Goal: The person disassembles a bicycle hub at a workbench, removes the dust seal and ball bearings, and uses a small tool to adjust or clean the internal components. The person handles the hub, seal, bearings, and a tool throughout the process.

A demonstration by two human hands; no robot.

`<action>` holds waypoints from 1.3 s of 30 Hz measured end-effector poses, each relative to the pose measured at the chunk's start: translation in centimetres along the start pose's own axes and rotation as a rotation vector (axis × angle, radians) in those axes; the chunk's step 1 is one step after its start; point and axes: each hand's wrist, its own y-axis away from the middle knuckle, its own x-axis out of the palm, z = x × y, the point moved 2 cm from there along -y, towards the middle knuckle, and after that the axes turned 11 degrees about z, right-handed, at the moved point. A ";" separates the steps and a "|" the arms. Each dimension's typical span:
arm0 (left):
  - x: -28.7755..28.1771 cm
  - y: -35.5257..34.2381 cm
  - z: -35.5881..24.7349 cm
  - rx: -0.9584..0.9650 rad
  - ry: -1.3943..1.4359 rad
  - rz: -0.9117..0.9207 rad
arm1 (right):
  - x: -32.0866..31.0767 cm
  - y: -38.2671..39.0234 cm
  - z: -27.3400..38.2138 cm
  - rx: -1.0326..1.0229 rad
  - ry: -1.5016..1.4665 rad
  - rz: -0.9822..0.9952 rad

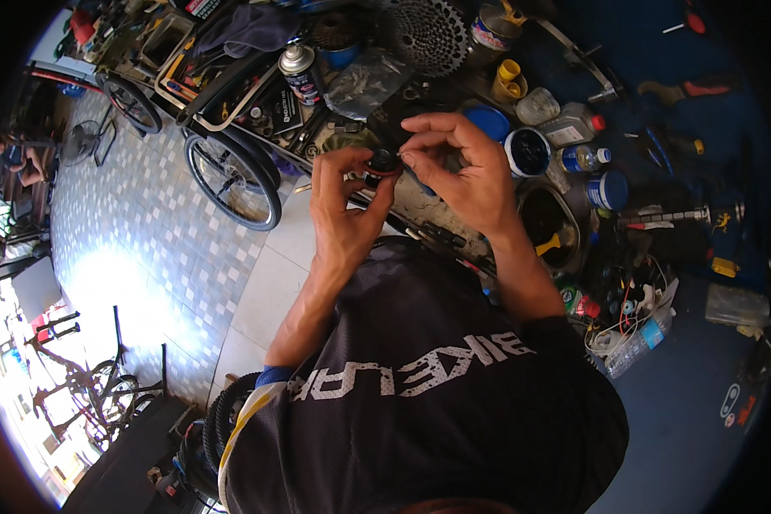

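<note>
Head view: left hand [343,206] pinches small black-and-red ring part [384,163] in fingertips, grip closed round it, above cluttered counter [677,403]. Right hand [463,167] just beside, fingertips closed, touching ring's right edge; left hand has it.

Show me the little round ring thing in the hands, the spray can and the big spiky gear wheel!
small black and red ring [384,161], head view, on its front rim.
spray can [301,74], head view, on its body.
cassette sprocket [434,34], head view, on its toothed face.
</note>
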 end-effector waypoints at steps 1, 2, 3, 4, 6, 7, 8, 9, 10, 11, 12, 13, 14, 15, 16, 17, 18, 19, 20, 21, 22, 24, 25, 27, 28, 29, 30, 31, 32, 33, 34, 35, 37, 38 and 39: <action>0.0 -0.1 -0.2 0.029 -0.015 -0.011 | -0.1 0.1 0.1 -0.019 -0.015 -0.002; -0.1 -0.3 -0.7 0.057 -0.029 -0.023 | 0.0 0.1 0.3 -0.016 -0.027 0.013; -0.1 -0.4 -0.9 0.086 -0.043 -0.033 | 0.2 0.1 0.3 -0.026 -0.038 0.011; -0.1 -0.5 -0.9 0.103 0.011 -0.031 | 0.4 0.1 0.2 -0.037 -0.048 0.009; 0.0 -0.8 -0.5 0.137 0.121 -0.027 | 0.6 0.1 0.2 -0.050 -0.059 0.005; 0.0 -0.8 -0.4 0.150 0.100 -0.015 | 0.6 0.1 0.1 -0.053 -0.062 0.003; 0.0 -0.8 -0.3 0.163 0.078 -0.004 | 0.6 0.1 0.0 -0.056 -0.066 0.002; -0.1 -0.8 -0.2 0.177 0.057 0.007 | 0.8 0.1 -0.1 -0.066 -0.064 0.002; -0.1 -0.8 -0.3 0.187 0.049 0.004 | 1.0 0.1 -0.1 -0.075 -0.063 0.003; -0.2 -0.8 -0.5 0.198 0.040 0.001 | 1.1 0.1 -0.2 -0.084 -0.061 0.003; -0.3 -0.8 -0.6 0.208 0.032 -0.003 | 1.2 0.1 -0.2 -0.089 -0.053 -0.003; -0.3 -0.8 -0.8 0.218 0.023 -0.009 | 1.2 0.1 -0.2 -0.094 -0.044 -0.009; -0.4 -0.8 -0.9 0.228 0.015 -0.014 | 1.3 0.1 -0.2 -0.100 -0.036 -0.014; -0.4 -0.8 -1.0 0.237 0.006 -0.020 | 1.3 0.1 -0.3 -0.103 -0.033 -0.023; -0.5 -0.8 -1.0 0.241 0.000 -0.025 | 1.4 0.1 -0.3 -0.107 -0.029 -0.033; -0.5 -0.8 -1.1 0.245 -0.007 -0.030 | 1.4 0.1 -0.4 -0.110 -0.026 -0.042; -0.6 -0.8 -1.2 0.248 -0.013 -0.034 | 1.4 0.1 -0.3 -0.112 -0.006 -0.038; -0.6 -0.8 -1.3 0.250 -0.021 -0.037 | 1.3 0.1 -0.1 -0.115 0.015 -0.033; -0.6 -0.8 -1.4 0.251 -0.028 -0.040 | 1.3 0.0 0.1 -0.117 0.035 -0.029; -0.7 -0.8 -1.4 0.253 -0.036 -0.043 | 1.3 0.0 0.1 -0.114 0.026 -0.030; -0.7 -0.8 -1.4 0.249 -0.060 -0.037 | 1.5 0.0 0.2 -0.112 0.018 -0.032; -0.9 -0.8 -1.4 0.242 -0.108 -0.027 | 1.5 0.0 0.2 -0.107 0.013 -0.032; -0.9 -0.8 -1.4 0.259 -0.131 -0.024 | 1.5 0.0 0.3 -0.105 0.017 -0.030; -1.0 -0.9 -1.3 0.292 -0.176 -0.019 | 1.6 -0.1 0.4 -0.106 0.029 -0.027; -1.1 -0.9 -1.5 0.292 -0.187 -0.019 | 1.6 -0.1 0.4 -0.108 0.037 -0.026; -1.1 -0.9 -1.7 0.293 -0.198 -0.019 | 1.6 -0.1 0.5 -0.110 0.046 -0.026; -1.2 -1.0 -1.9 0.294 -0.210 -0.019 | 1.6 -0.1 0.5 -0.109 0.053 -0.026; -1.2 -1.0 -2.0 0.290 -0.212 -0.021 | 1.6 -0.1 0.6 -0.107 0.060 -0.024; -1.2 -1.0 -2.0 0.287 -0.214 -0.024 | 1.6 -0.1 0.6 -0.106 0.067 -0.023; -1.2 -1.0 -2.0 0.284 -0.217 -0.026 | 1.6 -0.2 0.7 -0.110 0.086 -0.022; -1.2 -1.0 -2.1 0.281 -0.214 -0.027 | 1.7 -0.2 0.8 -0.113 0.105 -0.022; -1.2 -1.1 -2.1 0.277 -0.212 -0.028 | 1.7 -0.3 0.8 -0.116 0.124 -0.022; -1.2 -1.1 -2.1 0.257 -0.208 -0.021 | 1.8 -0.4 0.5 -0.138 0.169 -0.023; -1.2 -1.0 -2.1 0.241 -0.206 -0.013 | 1.8 -0.4 0.4 -0.149 0.192 -0.024; -1.2 -1.0 -2.1 0.225 -0.204 -0.005 | 1.8 -0.5 0.4 -0.151 0.201 -0.021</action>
